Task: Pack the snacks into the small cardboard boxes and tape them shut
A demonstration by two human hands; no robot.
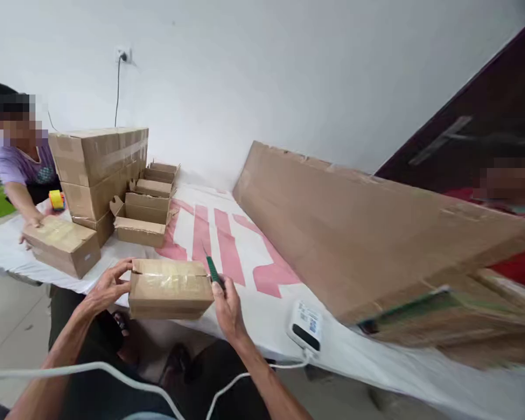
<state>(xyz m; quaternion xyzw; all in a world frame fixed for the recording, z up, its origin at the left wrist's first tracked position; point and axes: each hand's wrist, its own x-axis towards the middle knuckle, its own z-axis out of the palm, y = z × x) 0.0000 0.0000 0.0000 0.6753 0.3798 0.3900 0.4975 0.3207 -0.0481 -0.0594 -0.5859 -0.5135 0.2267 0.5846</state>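
Box [170, 290]: taped, stiff, probably light; I'd grip its ends. Left hand [107, 287] cups one end. Right hand [227, 306], at the other, pinches a pen [213, 271].

Both hands [107, 287] [228, 309] forward, fingers curled

Soft, even daylight fills the room; the white wall [254, 70] looks bright, without glare. Shadows are faint. The long cardboard sheet [367, 233] smears with motion blur toward the right edge, where wide-angle distortion tilts everything.
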